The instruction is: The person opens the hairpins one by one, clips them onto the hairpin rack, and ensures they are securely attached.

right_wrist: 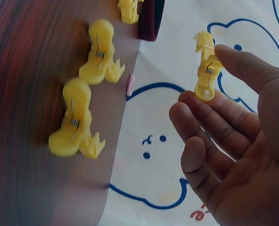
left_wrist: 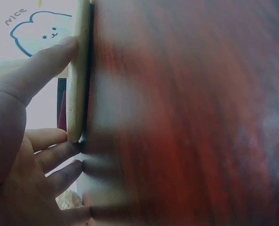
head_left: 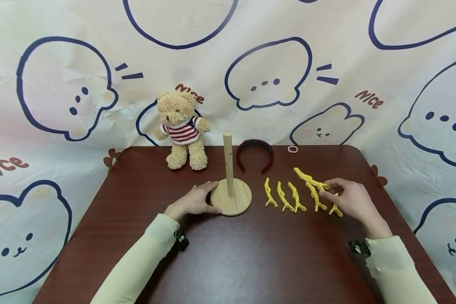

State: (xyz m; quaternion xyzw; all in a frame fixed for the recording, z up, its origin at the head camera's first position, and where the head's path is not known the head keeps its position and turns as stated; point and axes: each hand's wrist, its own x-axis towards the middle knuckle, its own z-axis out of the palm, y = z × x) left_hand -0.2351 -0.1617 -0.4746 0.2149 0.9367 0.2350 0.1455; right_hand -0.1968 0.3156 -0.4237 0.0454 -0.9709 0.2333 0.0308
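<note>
A wooden stand has a round base [head_left: 237, 204] and an upright post [head_left: 229, 169]. My left hand [head_left: 193, 202] holds the base at its left edge, thumb at the front and fingers farther back; the left wrist view shows the thumb and index finger of the hand [left_wrist: 17, 172] against the rim [left_wrist: 77, 94]. My right hand [head_left: 351, 200] pinches a long yellow clip [head_left: 309, 177] above the table. In the right wrist view, the clip [right_wrist: 208, 70] is between thumb and fingertips of the hand [right_wrist: 252, 160]. Several similar clips [head_left: 282, 196] lie in a row beneath and left of it.
A teddy bear [head_left: 182, 131] in a striped shirt sits at the back left of the dark table [head_left: 251, 261]. Behind the stand lie a dark red headband [head_left: 255, 142] and, farther right, a small pink ring [head_left: 292, 146]. A patterned cloth [head_left: 197, 63] hangs behind the table.
</note>
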